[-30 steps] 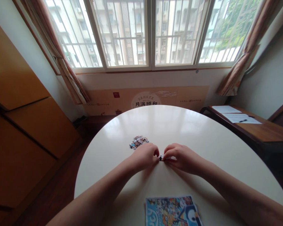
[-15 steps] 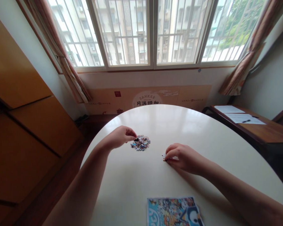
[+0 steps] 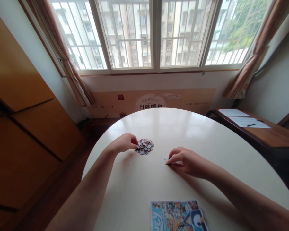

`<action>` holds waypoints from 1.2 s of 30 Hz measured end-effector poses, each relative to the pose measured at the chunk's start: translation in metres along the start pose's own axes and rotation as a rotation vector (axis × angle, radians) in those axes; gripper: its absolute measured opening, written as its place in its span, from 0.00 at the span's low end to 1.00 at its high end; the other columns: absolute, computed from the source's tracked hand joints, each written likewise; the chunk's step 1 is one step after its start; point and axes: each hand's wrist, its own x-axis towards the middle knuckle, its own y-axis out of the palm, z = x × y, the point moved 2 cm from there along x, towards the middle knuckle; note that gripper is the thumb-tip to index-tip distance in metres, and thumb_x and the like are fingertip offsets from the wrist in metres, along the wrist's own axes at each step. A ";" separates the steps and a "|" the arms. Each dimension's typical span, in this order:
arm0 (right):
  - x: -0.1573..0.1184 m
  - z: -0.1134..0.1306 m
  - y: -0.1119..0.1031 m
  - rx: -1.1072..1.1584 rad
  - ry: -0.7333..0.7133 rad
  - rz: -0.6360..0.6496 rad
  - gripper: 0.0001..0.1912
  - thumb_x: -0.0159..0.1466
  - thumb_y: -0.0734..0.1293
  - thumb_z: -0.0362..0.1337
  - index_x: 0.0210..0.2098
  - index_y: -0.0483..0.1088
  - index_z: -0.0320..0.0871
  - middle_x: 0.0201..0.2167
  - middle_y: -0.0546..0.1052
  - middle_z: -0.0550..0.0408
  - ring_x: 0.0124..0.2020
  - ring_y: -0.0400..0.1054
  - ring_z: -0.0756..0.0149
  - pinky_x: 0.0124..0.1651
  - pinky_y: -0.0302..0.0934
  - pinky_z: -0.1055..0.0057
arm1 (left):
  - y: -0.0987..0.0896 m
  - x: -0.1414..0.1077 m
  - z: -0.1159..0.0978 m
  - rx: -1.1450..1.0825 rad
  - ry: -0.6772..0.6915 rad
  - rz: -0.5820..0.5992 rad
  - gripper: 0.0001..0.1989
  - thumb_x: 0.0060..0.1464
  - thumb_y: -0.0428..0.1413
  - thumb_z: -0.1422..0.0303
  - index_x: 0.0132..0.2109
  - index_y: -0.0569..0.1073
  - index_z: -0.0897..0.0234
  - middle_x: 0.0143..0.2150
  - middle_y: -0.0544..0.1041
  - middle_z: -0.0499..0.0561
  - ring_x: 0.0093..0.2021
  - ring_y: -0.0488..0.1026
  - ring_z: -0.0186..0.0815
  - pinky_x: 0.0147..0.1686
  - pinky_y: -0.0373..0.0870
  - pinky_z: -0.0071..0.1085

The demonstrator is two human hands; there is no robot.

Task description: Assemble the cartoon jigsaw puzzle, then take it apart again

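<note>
A heap of small jigsaw puzzle pieces (image 3: 145, 147) in mixed colours lies near the middle of the white round table (image 3: 130, 202). At its left edge is my left hand (image 3: 126, 142), thumb and fingers pinched on a puzzle piece that is mostly hidden. To the right of the heap, my right hand (image 3: 184, 160) rests low over the tabletop. Its fingertips close on a whitish puzzle piece (image 3: 167, 159), and any others under the fingers are hidden. Close to me lies a colourful picture sheet (image 3: 178, 215) with cartoon figures, cut off by the lower border.
A wooden side table (image 3: 279, 134) with white papers (image 3: 250, 122) and a dark pen stands at the right. Wooden cabinets (image 3: 33, 138) line the left. Beyond the table are a printed panel (image 3: 106, 99), curtains and barred windows.
My left hand has moved slightly down along the heap's left edge, its fingers drawing closer together. My right hand has barely moved.
</note>
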 end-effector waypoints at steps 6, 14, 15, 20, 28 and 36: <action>0.000 0.000 0.000 -0.015 0.005 0.002 0.13 0.63 0.68 0.31 0.43 0.81 0.53 0.41 0.79 0.52 0.40 0.73 0.64 0.44 0.65 0.69 | 0.001 -0.004 -0.004 0.021 0.091 0.062 0.12 0.41 0.59 0.62 0.34 0.77 0.63 0.33 0.80 0.49 0.36 0.75 0.39 0.33 0.65 0.28; -0.001 0.004 -0.001 -0.023 0.014 0.006 0.12 0.64 0.68 0.32 0.43 0.79 0.50 0.41 0.79 0.52 0.42 0.72 0.63 0.46 0.65 0.68 | -0.001 -0.003 -0.004 0.052 0.051 -0.044 0.09 0.43 0.58 0.66 0.33 0.77 0.63 0.34 0.80 0.50 0.35 0.75 0.39 0.32 0.65 0.29; -0.001 0.004 -0.002 -0.030 0.022 0.002 0.11 0.63 0.68 0.31 0.43 0.79 0.50 0.41 0.79 0.52 0.42 0.72 0.63 0.46 0.64 0.68 | -0.001 -0.003 -0.005 0.056 0.046 -0.071 0.08 0.43 0.58 0.66 0.33 0.77 0.63 0.34 0.80 0.51 0.35 0.75 0.39 0.32 0.65 0.29; 0.000 0.002 -0.001 -0.072 0.050 -0.009 0.08 0.61 0.68 0.30 0.37 0.78 0.48 0.39 0.79 0.54 0.42 0.72 0.62 0.46 0.64 0.68 | 0.000 -0.012 -0.024 0.093 0.095 -0.235 0.08 0.50 0.56 0.64 0.33 0.77 0.63 0.35 0.80 0.51 0.34 0.74 0.39 0.31 0.64 0.30; 0.001 0.003 0.001 -0.081 0.079 -0.070 0.06 0.60 0.69 0.31 0.34 0.78 0.48 0.38 0.80 0.55 0.41 0.72 0.61 0.46 0.64 0.67 | 0.058 -0.030 -0.082 0.169 0.476 -0.059 0.09 0.52 0.60 0.65 0.40 0.81 0.60 0.40 0.81 0.52 0.43 0.75 0.42 0.42 0.67 0.33; 0.001 0.003 -0.001 -0.130 0.090 -0.076 0.08 0.61 0.69 0.34 0.36 0.79 0.51 0.40 0.81 0.57 0.42 0.73 0.62 0.46 0.64 0.67 | 0.076 -0.029 -0.089 0.221 0.427 -0.030 0.10 0.51 0.59 0.65 0.40 0.81 0.58 0.44 0.79 0.53 0.42 0.76 0.43 0.44 0.69 0.34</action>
